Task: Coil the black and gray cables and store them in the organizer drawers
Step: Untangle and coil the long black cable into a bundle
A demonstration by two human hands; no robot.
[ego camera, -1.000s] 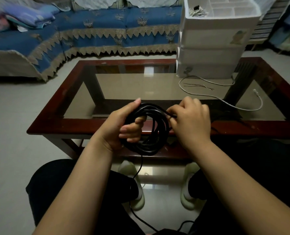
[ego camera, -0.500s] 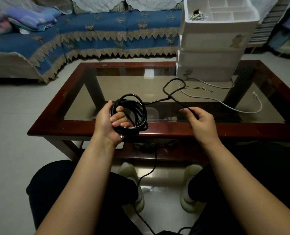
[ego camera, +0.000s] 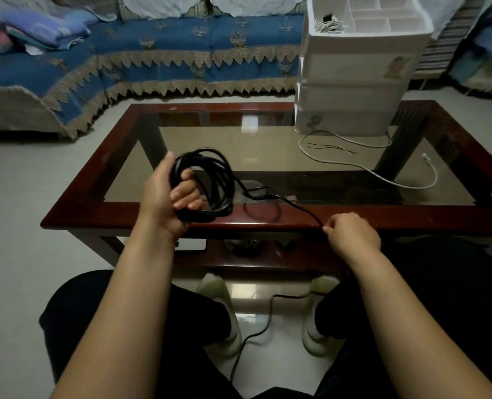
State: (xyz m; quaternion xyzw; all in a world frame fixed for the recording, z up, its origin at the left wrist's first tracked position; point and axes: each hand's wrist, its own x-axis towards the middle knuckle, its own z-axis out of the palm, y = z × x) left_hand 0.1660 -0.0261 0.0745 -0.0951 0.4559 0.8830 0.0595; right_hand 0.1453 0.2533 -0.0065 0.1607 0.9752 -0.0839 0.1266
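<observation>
Head view: right hand (ego camera: 353, 236) pulled black cable (ego camera: 210, 182) strand lower, rightward.

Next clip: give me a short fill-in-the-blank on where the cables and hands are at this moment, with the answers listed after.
1. The left hand holds the coiled ____ cable.
2. The right hand pinches the loose strand near the table's ____ edge.
3. The gray cable lies uncoiled on the ____ tabletop.
4. The white organizer stands at the table's far ____ corner.

Answers: black; near; glass; right
</observation>
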